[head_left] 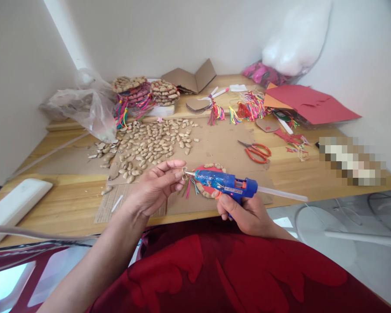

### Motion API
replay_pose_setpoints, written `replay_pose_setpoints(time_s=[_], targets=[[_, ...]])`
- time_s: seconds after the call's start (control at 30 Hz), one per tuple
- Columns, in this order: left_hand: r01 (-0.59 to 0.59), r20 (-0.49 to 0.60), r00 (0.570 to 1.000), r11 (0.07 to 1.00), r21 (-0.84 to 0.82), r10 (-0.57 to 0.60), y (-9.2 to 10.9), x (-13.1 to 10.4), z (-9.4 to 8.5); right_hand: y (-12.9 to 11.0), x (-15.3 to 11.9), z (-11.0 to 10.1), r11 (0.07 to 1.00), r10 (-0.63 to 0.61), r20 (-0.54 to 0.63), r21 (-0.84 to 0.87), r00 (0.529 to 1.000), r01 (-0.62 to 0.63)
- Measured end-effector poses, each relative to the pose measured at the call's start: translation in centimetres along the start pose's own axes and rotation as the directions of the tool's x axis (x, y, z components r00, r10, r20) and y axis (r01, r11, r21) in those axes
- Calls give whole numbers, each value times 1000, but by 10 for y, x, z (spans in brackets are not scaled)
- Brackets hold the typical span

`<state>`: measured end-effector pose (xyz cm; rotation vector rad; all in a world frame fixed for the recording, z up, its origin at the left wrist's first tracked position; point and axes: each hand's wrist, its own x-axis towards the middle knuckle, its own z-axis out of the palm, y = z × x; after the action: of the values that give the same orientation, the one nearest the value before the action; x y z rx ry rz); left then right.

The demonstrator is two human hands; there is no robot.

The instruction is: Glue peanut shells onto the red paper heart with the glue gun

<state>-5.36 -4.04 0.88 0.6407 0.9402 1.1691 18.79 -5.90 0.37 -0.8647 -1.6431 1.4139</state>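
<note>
My right hand [243, 211] grips a blue hot glue gun [223, 182] by its handle, with a pale glue stick [282, 194] poking out of the back. Its nozzle points left and meets a peanut [184, 175] pinched between the fingertips of my left hand [161, 184]. Behind the gun, partly hidden by it, lies a red piece [208, 173] edged with peanuts, a coloured tassel [188, 188] at its left side. Loose peanuts [150, 141] are spread over the cardboard [218, 141] beyond my left hand.
Orange-handled scissors [257, 152] lie right of centre. Finished peanut pieces [164, 92] are stacked at the back left beside a plastic bag [91, 108]. Colourful tassels [252, 106], a heart-shaped card [198, 104] and red sheets [313, 104] sit along the back. A white power strip-like box [18, 208] rests at left.
</note>
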Motion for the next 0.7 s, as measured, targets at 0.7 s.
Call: replay_pose_setpoints(time_s=[0.7], targets=[[-41,-42,998,999,16,41,2,4,-1,3,1,-8,994,9,75,-112,997,-1]])
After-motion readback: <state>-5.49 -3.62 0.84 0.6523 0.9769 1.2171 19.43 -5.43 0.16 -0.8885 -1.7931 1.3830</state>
